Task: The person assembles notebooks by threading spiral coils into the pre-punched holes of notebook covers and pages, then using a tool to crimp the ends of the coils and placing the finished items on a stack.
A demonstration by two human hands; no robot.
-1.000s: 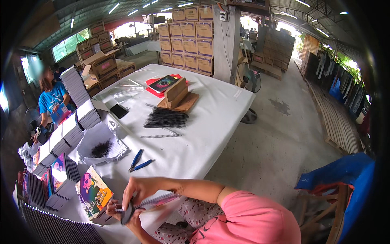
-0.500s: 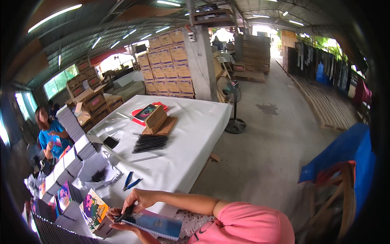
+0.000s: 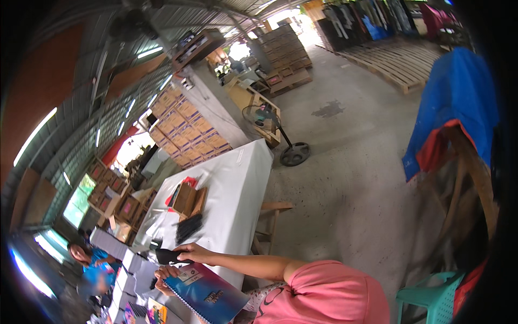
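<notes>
A blue spiral-bound notebook (image 3: pixel 208 294) is held tilted up in front of my pink shirt, its coil running down the left edge. My left hand (image 3: pixel 163 278) grips it by the coil edge near the upper corner, fingers curled round. Just above that corner, my right hand (image 3: pixel 193 252) is closed on a black handheld tool (image 3: pixel 169 256), whose exact kind I cannot make out. Past the hands, a dark bundle of thin black strips (image 3: pixel 188 229) lies on the white-covered table (image 3: pixel 237 189), beside a wooden block stand (image 3: pixel 186 201).
Stacks of notebooks (image 3: pixel 110 241) line the table's left side, near a co-worker in a blue shirt (image 3: pixel 102 263). Colourful covers (image 3: pixel 157 311) lie at the lower left. A standing fan (image 3: pixel 295 154) is beyond the table. To the right are a green plastic chair (image 3: pixel 434 297) and a blue tarp (image 3: pixel 456 102).
The view has turned and tilted rightward. The notebook has come up and shows more of its cover. My right hand and the black tool have shifted from the coil to above the notebook's corner.
</notes>
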